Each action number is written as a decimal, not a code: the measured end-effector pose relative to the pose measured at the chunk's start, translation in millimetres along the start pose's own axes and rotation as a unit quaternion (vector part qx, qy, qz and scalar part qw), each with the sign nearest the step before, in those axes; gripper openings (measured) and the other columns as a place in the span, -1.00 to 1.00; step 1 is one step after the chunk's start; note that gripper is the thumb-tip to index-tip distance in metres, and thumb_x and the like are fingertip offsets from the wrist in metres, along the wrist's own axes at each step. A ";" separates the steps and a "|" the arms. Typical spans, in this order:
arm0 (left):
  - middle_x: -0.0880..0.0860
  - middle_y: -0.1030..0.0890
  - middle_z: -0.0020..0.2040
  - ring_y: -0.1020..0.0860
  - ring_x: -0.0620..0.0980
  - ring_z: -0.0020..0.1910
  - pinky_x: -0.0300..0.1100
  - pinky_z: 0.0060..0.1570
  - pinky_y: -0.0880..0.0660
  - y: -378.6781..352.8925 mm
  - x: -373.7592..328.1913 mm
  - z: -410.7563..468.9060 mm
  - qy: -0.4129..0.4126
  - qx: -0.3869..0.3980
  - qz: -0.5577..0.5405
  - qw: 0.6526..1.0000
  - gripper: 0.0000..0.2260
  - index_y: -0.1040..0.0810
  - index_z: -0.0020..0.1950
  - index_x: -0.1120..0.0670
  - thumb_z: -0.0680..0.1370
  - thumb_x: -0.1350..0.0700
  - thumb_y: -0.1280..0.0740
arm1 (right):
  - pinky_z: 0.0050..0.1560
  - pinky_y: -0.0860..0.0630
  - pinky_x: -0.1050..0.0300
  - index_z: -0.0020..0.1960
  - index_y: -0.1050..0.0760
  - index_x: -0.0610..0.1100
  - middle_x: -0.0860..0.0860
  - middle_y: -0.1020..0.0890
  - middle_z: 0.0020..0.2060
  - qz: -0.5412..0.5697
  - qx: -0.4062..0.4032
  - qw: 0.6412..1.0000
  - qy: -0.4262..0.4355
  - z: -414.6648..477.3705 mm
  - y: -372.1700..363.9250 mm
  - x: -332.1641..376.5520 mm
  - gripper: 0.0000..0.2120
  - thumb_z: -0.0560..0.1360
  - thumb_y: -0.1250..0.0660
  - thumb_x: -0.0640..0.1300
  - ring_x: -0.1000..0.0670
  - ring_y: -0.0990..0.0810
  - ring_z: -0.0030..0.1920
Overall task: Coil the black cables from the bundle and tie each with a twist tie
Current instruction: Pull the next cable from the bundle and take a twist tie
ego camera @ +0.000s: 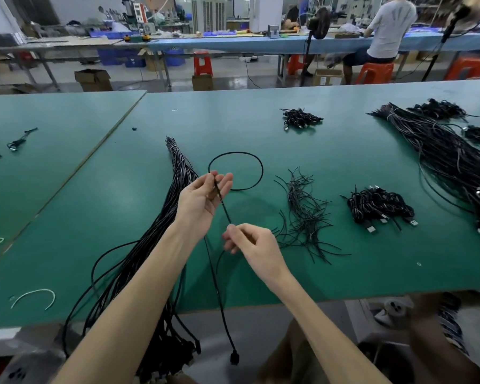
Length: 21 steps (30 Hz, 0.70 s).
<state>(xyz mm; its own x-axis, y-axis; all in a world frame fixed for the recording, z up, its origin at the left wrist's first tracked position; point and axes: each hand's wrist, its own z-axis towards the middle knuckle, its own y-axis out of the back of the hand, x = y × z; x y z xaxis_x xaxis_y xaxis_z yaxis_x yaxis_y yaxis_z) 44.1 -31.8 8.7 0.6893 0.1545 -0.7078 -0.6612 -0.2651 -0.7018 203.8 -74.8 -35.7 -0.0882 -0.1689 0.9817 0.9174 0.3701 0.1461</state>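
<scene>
One black cable (257, 162) forms a single round loop above the green table (372, 259). My left hand (203, 198), palm up, pinches the loop's crossing between thumb and fingers. A little nearer, my right hand (247, 241) pinches the same cable, stretched taut between both hands. Its free end with a plug (234, 357) hangs over the table's front edge. The bundle of black cables (161, 223) lies left of my hands, running from the table's middle down past the front edge. A pile of black twist ties (306, 214) lies right of my hands.
Coiled, tied cables (377, 207) sit to the right, and another small heap (299, 119) lies farther back. A second large bundle (444, 156) stretches along the right side. A white tie piece (34, 296) lies front left. A person (385, 31) sits at a far bench.
</scene>
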 end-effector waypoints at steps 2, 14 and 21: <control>0.21 -0.63 -0.06 -0.74 0.11 -0.07 -0.16 -0.11 -0.67 3.6 1.8 3.3 -0.003 -0.011 -0.002 1.000 -0.90 -0.52 0.06 0.29 0.69 0.30 -0.23 | -0.11 -0.59 0.20 -0.03 -0.71 -0.14 0.01 -0.72 -0.29 -0.015 0.008 1.000 0.004 0.2 1.8 -1.1 -0.79 0.66 -0.34 -0.08 -0.02 -0.67 -0.22; 0.12 -0.65 0.26 -0.66 -0.01 0.07 -0.08 0.17 -0.57 38.3 13.1 -17.4 0.118 0.251 0.202 0.939 -0.73 -0.64 0.29 0.13 0.62 0.09 -0.38 | -0.34 -0.39 0.20 -0.04 -0.68 0.03 0.02 -0.51 -0.49 0.053 -0.078 0.996 0.006 3.0 4.7 -5.0 -0.75 0.70 -0.26 -0.02 0.04 -0.43 -0.42; 0.02 -0.65 -0.01 -0.67 0.00 -0.03 -0.11 0.00 -0.62 40.2 13.9 -15.4 0.073 0.170 0.146 0.972 -0.90 -0.69 0.02 0.03 0.62 0.11 -0.37 | -0.28 -0.46 0.26 0.04 -0.66 -0.07 0.03 -0.60 -0.43 0.045 -0.047 0.998 0.012 3.6 3.6 -8.2 -0.87 0.65 -0.37 -0.05 0.12 -0.54 -0.36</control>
<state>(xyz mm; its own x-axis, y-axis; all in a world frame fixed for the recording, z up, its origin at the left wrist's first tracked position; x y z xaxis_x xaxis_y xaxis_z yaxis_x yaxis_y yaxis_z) 31.6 -55.0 -28.1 0.4767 -0.0233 -0.8787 -0.8770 0.0562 -0.4773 206.5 -68.8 -42.7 0.0040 -0.1603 0.9871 0.9534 0.2985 0.0446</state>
